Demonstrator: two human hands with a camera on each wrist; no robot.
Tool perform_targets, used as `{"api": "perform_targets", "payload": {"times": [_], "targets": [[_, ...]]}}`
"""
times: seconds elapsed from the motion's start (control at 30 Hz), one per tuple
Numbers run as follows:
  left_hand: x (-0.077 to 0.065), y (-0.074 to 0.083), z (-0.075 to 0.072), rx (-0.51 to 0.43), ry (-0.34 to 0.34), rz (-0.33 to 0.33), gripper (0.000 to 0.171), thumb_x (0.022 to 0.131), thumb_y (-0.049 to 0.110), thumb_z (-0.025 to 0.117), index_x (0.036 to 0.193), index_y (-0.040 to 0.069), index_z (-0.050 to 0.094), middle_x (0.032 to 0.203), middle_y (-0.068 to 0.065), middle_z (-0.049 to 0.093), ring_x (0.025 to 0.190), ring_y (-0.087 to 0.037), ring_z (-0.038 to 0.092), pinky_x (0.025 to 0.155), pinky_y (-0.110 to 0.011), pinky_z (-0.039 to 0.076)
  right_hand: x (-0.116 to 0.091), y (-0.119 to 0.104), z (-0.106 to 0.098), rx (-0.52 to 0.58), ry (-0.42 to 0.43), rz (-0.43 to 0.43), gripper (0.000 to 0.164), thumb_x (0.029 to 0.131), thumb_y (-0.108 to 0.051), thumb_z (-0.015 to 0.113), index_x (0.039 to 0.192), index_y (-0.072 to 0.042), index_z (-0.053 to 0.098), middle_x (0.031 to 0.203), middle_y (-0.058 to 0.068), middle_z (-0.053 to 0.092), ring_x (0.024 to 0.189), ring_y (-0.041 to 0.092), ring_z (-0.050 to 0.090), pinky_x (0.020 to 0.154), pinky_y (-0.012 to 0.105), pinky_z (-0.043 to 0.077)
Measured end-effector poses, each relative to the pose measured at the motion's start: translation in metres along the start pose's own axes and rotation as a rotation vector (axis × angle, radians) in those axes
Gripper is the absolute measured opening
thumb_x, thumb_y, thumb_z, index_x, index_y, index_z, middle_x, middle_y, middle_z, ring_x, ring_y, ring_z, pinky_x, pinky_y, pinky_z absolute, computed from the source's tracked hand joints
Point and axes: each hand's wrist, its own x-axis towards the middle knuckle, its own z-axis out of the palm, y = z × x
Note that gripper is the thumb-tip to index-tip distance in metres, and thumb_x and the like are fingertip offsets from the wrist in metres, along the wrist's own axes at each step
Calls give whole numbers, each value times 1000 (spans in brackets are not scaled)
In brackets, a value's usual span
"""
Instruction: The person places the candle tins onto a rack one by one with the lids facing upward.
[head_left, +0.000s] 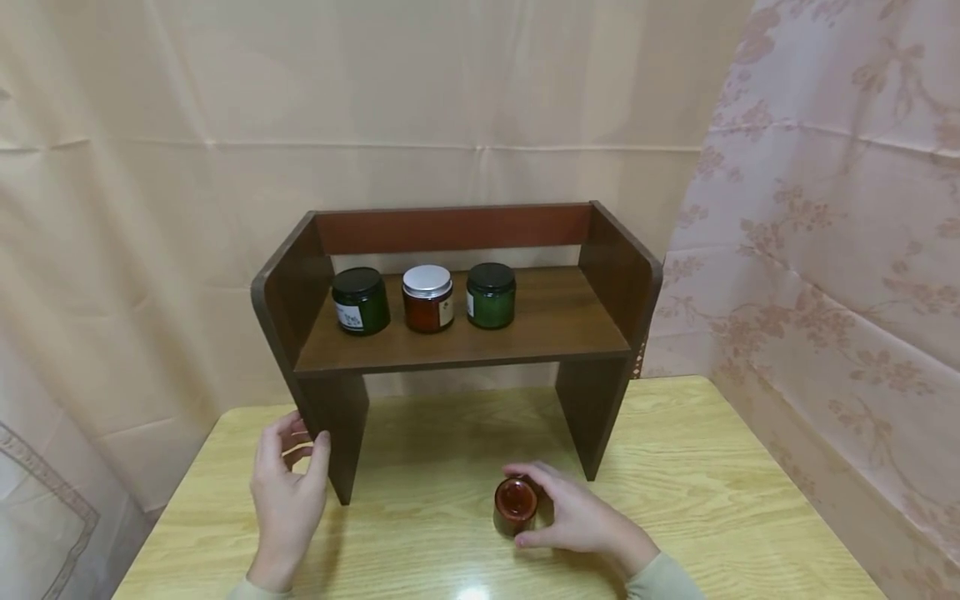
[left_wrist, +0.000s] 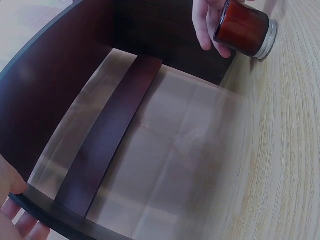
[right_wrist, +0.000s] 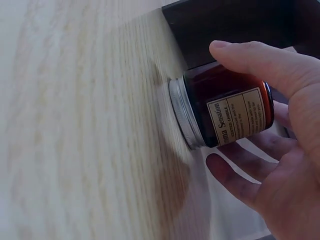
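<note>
A dark brown wooden desktop shelf stands on the table. My left hand holds the front edge of its left side panel, thumb on one face and fingers on the other, as the left wrist view shows. An amber glass candle jar stands upside down on the tabletop before the shelf's lower opening, its silver lid at the table. Around that jar curl the thumb and fingers of my right hand. The jar's label faces the right wrist camera.
On the upper board stand a green jar with a black lid, an amber jar with a silver lid and another black-lidded green jar. Behind the wooden table hangs a beige curtain; flowered cloth hangs at the right.
</note>
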Motion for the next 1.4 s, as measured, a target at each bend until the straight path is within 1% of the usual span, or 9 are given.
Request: {"api": "perform_targets", "payload": {"times": [0.13,0.27,0.43,0.63,0.8,1.0,1.13,1.27,1.4], "targets": [[0,1,0,3,-2,-2,39,92,-16,75,129,-11,64,109,-12,69,96,-1,62,81,-5,51,1,0,3,25,-10,32,89,84,-38,97,158,-18,53,149,1,63,132,21,63,111,61,52],[0,1,0,5,-2,-6,39,93,-15,75,129,-10,65,109,-12,69,96,-2,62,81,-5,51,2,-1,5,28,-6,39,88,84,-38,97,156,-13,54,147,2,64,131,22,62,111,61,52],[0,1,0,-3,-1,-8,39,92,-15,76,129,-10,65,109,-13,69,95,-2,62,81,-5,51,1,-1,7,24,-8,44,85,84,-36,97,155,-13,55,145,-2,64,131,22,63,111,57,53],[1,0,1,-12,3,-11,39,92,-14,76,129,-9,66,109,-13,70,95,-3,63,80,-5,52,1,0,9,43,-12,61,83,84,-32,97,154,-13,55,143,-2,66,131,19,62,112,51,53],[0,0,1,-11,3,-14,39,93,-14,76,129,-9,66,109,-12,70,95,-3,63,80,-5,52,2,2,11,59,-10,69,82,84,-31,97,153,-12,56,140,-2,67,129,19,63,111,49,53],[0,1,1,-11,0,-14,38,93,-14,75,130,-9,65,109,-12,69,95,-2,63,81,-5,52,2,4,11,130,-28,112,85,82,-30,99,152,-11,55,138,-5,68,127,17,64,112,48,52],[0,1,0,-7,-3,-14,38,93,-14,75,129,-9,65,109,-13,69,95,-2,62,81,-5,51,2,6,11,149,-30,110,84,81,-29,99,151,-11,56,138,-6,68,127,16,64,112,47,52],[0,1,0,-1,-4,-18,38,93,-13,75,130,-9,65,109,-13,69,95,-1,62,81,-5,52,2,8,11,184,-27,104,81,81,-26,99,149,-11,57,135,-6,69,125,15,65,112,44,52],[0,2,0,0,-3,-26,38,93,-14,75,130,-9,65,109,-12,70,95,-1,62,81,-6,52,2,10,13,242,-25,108,75,81,-23,100,143,-15,60,130,-7,72,122,13,67,110,39,53]]}}
